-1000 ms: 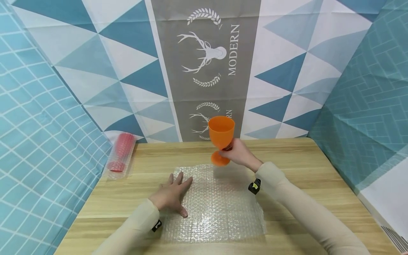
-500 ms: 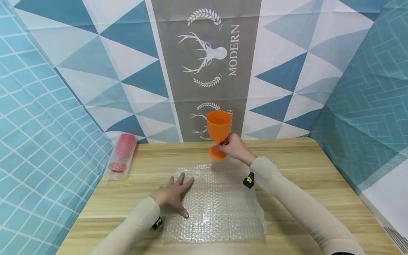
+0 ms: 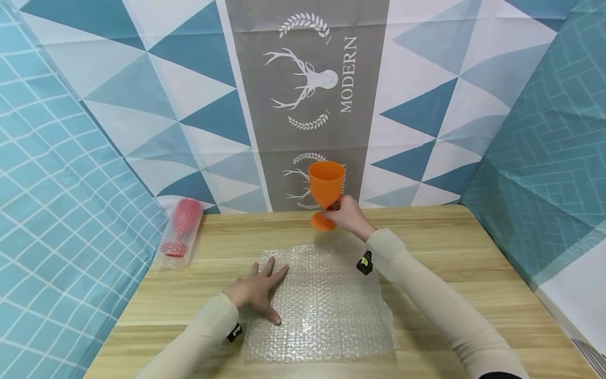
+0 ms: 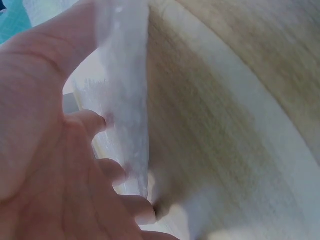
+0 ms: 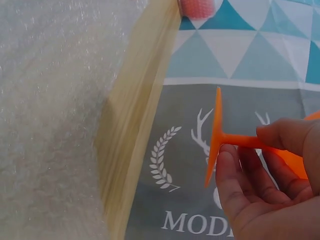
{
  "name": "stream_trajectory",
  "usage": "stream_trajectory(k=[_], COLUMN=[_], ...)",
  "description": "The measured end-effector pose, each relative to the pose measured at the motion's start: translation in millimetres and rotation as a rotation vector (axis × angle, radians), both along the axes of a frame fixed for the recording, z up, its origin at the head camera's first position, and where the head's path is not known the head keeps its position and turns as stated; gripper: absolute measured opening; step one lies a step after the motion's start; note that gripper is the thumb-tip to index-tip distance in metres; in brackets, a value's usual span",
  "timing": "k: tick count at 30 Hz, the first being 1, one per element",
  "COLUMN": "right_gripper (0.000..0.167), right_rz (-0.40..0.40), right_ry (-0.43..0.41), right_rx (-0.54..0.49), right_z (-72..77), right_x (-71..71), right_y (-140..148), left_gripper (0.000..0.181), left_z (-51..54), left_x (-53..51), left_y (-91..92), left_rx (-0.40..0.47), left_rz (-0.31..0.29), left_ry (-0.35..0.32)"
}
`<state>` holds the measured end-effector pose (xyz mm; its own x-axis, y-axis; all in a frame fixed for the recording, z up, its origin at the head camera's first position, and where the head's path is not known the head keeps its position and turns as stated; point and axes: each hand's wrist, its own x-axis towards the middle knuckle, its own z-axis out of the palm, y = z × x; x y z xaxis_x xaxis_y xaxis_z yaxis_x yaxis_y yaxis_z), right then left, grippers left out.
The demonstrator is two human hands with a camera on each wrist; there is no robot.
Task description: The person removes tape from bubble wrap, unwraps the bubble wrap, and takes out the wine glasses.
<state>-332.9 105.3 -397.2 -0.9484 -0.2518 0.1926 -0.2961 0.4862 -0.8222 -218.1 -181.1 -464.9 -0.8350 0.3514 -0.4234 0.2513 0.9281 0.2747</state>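
An orange plastic goblet (image 3: 326, 184) is held upright over the back of the table by my right hand (image 3: 349, 217). In the right wrist view the thumb and fingers (image 5: 232, 175) pinch its thin stem, close to the round base (image 5: 215, 140). My left hand (image 3: 258, 292) rests with spread, straight fingers on the left edge of a bubble wrap sheet (image 3: 326, 310) lying flat on the table. From the left wrist, the thumb and fingertips touch the edge of the bubble wrap (image 4: 127, 100), and the palm (image 4: 60, 170) shows.
A red item wrapped in bubble wrap (image 3: 182, 226), its shape like a goblet, lies at the table's back left corner. The wooden table (image 3: 440, 247) meets a patterned cloth backdrop (image 3: 416, 105) behind, with blue tiled cloth (image 3: 66, 158) on the left.
My right hand has raised the goblet and carried it slightly farther back, away from the bubble wrap. My left hand has hardly moved.
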Motion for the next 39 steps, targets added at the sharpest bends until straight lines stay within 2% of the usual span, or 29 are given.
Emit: stream_trajectory(k=[7,12,16,24,39], right_gripper=[0.024,0.025,0.023,0.025,0.021], right_rz=[-0.048,-0.076,-0.075,-0.061,-0.106], right_ry=[-0.02,-0.035,-0.034,-0.041,-0.083], right_rx=[-0.018,0.021,0.055,0.047,0.036], right_z=[-5.4,-12.6,-18.3,-25.4,-37.3], right_x=[-8.8,-13.9,-17.4,-23.7,-27.5], right_y=[-5,-6,-9,-13,-25], left_gripper=[0.136,0.136,0.136,0.137,0.135], left_z=[0.2,-0.1,-0.4,0.6,4.3], left_x=[0.2,0.7,1.3,0.5,3.4], left_y=[-0.8,0.0,0.5,0.7,3.2], left_rx=[0.003,-0.008,-0.01,-0.014,0.003], left_rz=[0.003,-0.002,0.007,0.018,0.032], left_ry=[-0.003,0.0,-0.006,-0.013,-0.02])
